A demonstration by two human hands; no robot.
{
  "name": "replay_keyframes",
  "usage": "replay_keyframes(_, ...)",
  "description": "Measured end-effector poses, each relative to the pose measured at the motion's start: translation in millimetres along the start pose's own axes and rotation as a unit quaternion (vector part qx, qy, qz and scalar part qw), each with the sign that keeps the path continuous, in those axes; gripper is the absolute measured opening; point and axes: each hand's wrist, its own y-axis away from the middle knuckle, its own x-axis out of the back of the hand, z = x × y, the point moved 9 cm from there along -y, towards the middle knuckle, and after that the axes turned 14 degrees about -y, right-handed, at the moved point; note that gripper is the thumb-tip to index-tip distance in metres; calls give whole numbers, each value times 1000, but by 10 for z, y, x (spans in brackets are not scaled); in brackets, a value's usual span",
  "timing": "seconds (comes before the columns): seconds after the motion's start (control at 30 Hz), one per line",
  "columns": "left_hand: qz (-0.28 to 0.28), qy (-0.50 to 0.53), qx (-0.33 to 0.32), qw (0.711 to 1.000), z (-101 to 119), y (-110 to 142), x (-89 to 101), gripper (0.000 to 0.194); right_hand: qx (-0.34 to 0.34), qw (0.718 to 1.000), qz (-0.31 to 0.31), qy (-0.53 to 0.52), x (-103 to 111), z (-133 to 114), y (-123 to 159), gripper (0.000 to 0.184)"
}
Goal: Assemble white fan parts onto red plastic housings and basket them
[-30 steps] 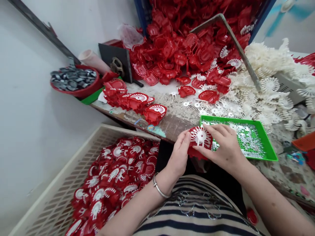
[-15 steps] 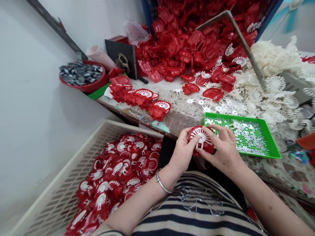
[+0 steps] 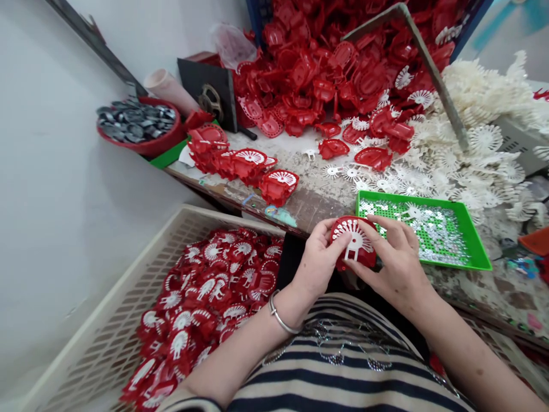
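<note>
Left grip [image 3: 315,254] and right grip [image 3: 397,252] clasp a red casing [image 3: 365,260] faced with a white spoked piece [image 3: 354,241]. Just beyond the right grip sits a green tray [image 3: 477,243].

Pale wall [image 3: 51,171] filling the left, dark bar [image 3: 86,35] slanting upper left, scuffed workbench [image 3: 315,207] mid-frame, blurred blue fan [image 3: 497,30] upper right

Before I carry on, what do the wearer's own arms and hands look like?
The left hand and right hand are ungloved, forearms bare. A slim silvery bangle circles the left wrist; the right has none. A sleeve edge shows near the left elbow; the top is striped dark and beige.
</note>
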Motion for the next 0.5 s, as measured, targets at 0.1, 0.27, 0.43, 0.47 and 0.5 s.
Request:
replay_keyframes(0.1, 10, -16, -6, 1000, 2, -3, 22, 37, -7, 1000, -1, -5, -34, 2, 28, 55)
replay_keyframes(0.27, 9, -37, -11, 999, -1, -15, 36, 34, -28, 998, 21, -46, 25, 65, 44, 68)
replay_keyframes(0.43, 9, -89, -38, 995, 3, -148, 38, 32, -13, 997, 62, -50, 256, 198, 53, 46)
replay_keyframes(0.47, 10, -108, -41, 993, -2, -190, 37, 32, -16, 997, 64, -47, 297, 242, 69, 42)
replay_keyframes(0.5, 11, -130, -43, 990, -10, -234, 34, 32, -20, 997, 64, -46, 333, 289, 91, 38)
